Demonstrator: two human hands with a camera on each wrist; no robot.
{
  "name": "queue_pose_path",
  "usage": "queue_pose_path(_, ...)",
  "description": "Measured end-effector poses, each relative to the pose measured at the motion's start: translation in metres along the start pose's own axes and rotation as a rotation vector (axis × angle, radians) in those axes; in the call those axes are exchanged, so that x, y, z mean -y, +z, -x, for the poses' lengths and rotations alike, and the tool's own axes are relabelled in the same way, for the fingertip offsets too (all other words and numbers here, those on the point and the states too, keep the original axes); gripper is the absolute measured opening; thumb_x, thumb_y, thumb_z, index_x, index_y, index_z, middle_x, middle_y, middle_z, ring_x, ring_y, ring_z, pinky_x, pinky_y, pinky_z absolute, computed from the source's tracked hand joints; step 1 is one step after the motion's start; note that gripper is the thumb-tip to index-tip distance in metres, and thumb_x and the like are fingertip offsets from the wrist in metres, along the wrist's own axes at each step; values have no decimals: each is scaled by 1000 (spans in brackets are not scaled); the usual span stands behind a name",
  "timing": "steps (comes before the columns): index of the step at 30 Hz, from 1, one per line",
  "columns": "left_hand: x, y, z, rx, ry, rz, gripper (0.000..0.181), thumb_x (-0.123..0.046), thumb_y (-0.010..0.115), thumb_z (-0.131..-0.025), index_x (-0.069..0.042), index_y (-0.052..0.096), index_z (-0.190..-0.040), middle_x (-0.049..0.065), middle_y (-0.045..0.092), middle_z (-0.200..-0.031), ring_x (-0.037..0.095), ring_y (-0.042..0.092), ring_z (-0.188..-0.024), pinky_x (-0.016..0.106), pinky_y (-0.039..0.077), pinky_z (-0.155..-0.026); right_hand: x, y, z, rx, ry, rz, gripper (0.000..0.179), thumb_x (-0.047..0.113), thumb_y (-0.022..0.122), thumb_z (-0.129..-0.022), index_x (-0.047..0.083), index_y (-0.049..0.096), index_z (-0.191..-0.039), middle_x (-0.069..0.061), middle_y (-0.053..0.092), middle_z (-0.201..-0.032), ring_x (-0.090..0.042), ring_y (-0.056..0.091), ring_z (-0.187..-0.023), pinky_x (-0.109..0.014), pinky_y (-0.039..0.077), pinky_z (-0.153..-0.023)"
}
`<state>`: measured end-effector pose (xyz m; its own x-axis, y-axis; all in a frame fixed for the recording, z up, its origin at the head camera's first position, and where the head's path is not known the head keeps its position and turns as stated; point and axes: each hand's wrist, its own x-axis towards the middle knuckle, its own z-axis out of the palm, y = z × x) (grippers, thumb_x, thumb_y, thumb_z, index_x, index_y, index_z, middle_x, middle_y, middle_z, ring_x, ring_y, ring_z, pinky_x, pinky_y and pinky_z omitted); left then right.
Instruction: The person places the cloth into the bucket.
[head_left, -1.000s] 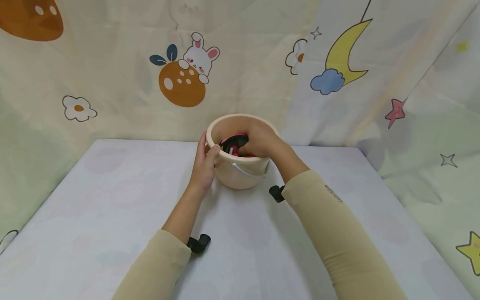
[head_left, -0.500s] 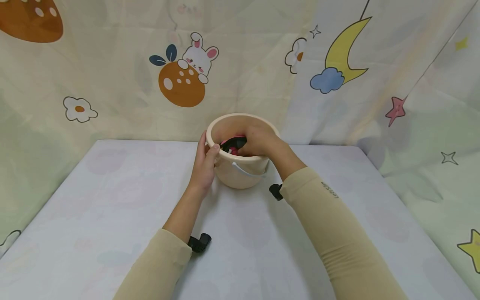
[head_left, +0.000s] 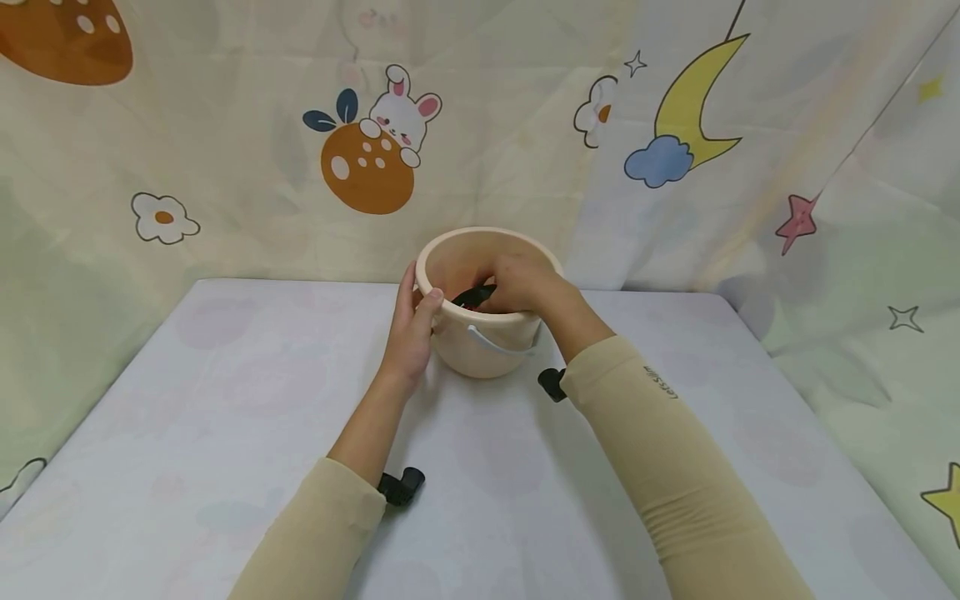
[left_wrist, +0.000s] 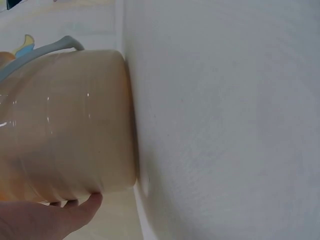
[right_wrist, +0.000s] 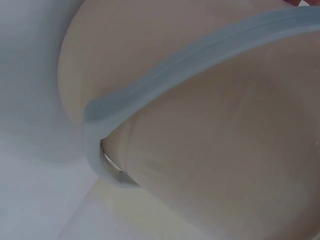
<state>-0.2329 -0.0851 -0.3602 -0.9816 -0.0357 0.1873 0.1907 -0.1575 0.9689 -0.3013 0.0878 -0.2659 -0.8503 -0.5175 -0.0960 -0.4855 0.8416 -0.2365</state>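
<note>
A cream plastic bucket (head_left: 480, 350) stands on the table near its back edge. My left hand (head_left: 408, 337) holds its left side, thumb over the rim and fingers along the outer wall; in the left wrist view the fingertips of the left hand (left_wrist: 55, 217) touch the wall. My right hand (head_left: 517, 283) reaches down inside the bucket, its fingers bent and partly hidden by the rim. Against those fingers is a black curved object (head_left: 474, 297), with a bit of red under it; its kind cannot be told. The rest of the bucket's contents is hidden.
The bucket's pale blue-grey handle (right_wrist: 200, 55) hangs down its front. A white cloth-covered table (head_left: 262, 400) spreads around it. Behind rises a patterned fabric backdrop (head_left: 502, 125). Black camera mounts (head_left: 402, 487) sit at both wrists.
The black object has sunk lower in the bucket, and the pink-red part beside it is mostly out of sight. My left hand and the bucket have stayed in place.
</note>
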Motion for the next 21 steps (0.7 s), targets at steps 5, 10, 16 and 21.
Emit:
queue_pose_path(5,0,0,0,1,-3,-5,67,-36,46,-104,-31,18,-164,9,34,-163,31,42,-143,56,37,-114,1,0,0,2,4,-12,26,35,79,-85,20,77,-106,-1,73,-106,-22,58,-105,-38,44,-98)
queue_pose_path(10,0,1,-1,4,-5,-17,67,-37,46,-104,-31,17,-165,6,32,-165,26,42,-142,55,37,-115,0,0,2,-26,-14,-41,25,41,75,-88,19,78,-101,0,73,-97,-21,59,-97,-36,46,-90)
queue_pose_path(16,-2,0,0,-1,6,5,67,-35,46,-104,-31,18,-165,11,33,-163,34,41,-144,56,36,-114,0,0,3,-160,-82,-105,21,34,69,-94,16,76,-87,1,67,-77,-19,58,-77,-32,46,-73)
queue_pose_path(21,-2,-1,1,5,-2,-5,66,-36,45,-105,-31,17,-165,10,35,-162,33,42,-142,55,37,-113,1,-1,9,-253,-56,-165,24,25,62,-97,13,76,-112,-4,72,-108,-23,64,-100,-40,51,-91)
